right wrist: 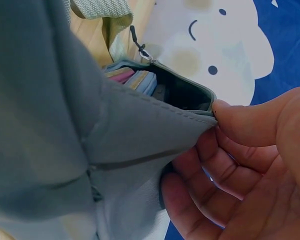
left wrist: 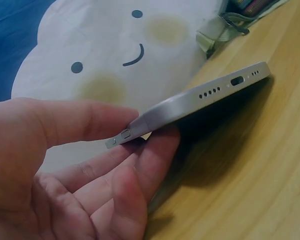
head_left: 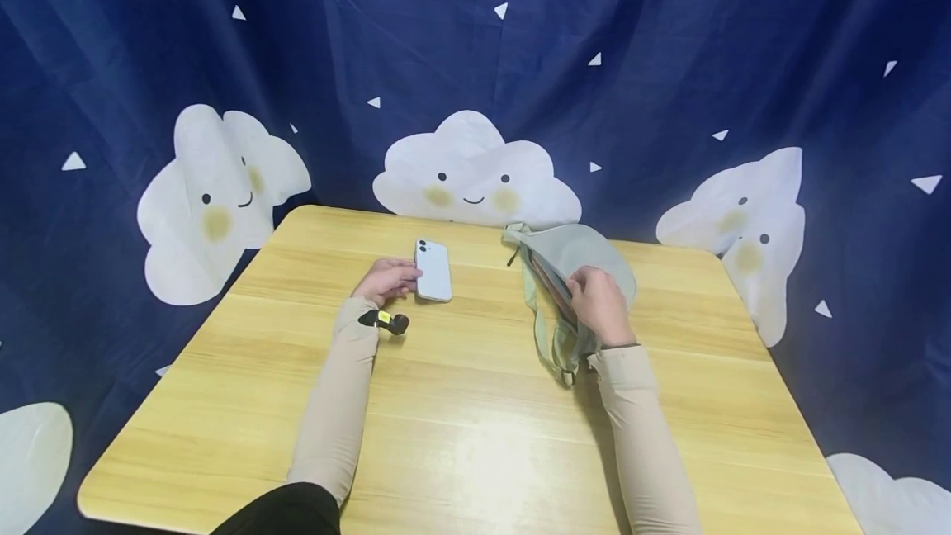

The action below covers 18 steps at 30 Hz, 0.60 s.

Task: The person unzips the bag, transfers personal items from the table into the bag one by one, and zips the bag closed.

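A pale smartphone [head_left: 434,275] with two camera lenses on its upward back is pinched along one long edge by my left hand [head_left: 386,281]. In the left wrist view, the thumb lies over the phone [left wrist: 175,107] and fingertips are under it; its held side is tilted up off the wood. To the right lies a grey-green sling bag [head_left: 587,246] with its zip undone. My right hand [head_left: 600,308] pinches the rim of its opening between thumb and fingers. Inside, the right wrist view shows blue and pink items [right wrist: 144,82], partly hidden by the fabric.
Both hands are over a light wooden table [head_left: 461,403] with rounded corners. The bag's strap [head_left: 541,329] trails along its left side, and a dark zip pull [right wrist: 135,37] hangs at the opening's end. Behind stands a blue curtain [head_left: 438,40] with cloud prints.
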Each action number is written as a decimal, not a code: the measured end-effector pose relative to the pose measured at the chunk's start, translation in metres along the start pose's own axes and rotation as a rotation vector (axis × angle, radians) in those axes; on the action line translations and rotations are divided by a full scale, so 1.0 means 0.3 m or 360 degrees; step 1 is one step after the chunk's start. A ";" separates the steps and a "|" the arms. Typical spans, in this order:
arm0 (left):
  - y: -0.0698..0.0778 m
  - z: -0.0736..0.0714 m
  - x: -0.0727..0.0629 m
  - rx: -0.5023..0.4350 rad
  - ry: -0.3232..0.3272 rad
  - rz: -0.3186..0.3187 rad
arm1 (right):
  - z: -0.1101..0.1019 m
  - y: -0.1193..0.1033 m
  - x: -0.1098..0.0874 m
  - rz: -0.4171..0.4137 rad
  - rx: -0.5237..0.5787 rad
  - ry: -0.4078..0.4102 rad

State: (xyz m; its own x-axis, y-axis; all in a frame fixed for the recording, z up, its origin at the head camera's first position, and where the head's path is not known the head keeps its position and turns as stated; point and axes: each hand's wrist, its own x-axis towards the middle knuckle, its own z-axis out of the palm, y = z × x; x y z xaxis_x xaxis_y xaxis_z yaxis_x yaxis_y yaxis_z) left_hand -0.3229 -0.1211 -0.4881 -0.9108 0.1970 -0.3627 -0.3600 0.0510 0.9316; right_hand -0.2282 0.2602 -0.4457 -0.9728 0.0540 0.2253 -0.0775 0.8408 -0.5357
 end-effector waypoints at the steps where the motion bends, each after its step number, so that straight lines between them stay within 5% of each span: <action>1: -0.008 0.000 0.007 -0.0013 0.0013 0.0012 | 0.000 0.000 0.000 -0.0002 0.0002 0.0000; 18: -0.057 -0.003 0.032 -0.0089 0.0107 0.0074 | 0.003 0.000 0.008 0.0025 -0.0010 -0.0021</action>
State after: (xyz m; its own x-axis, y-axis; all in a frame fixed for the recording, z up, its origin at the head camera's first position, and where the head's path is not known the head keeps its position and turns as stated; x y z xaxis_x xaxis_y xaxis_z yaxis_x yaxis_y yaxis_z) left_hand -0.3258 -0.1209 -0.5076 -0.9376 0.1319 -0.3217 -0.3260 -0.0120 0.9453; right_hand -0.2307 0.2598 -0.4458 -0.9766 0.0601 0.2064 -0.0610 0.8433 -0.5340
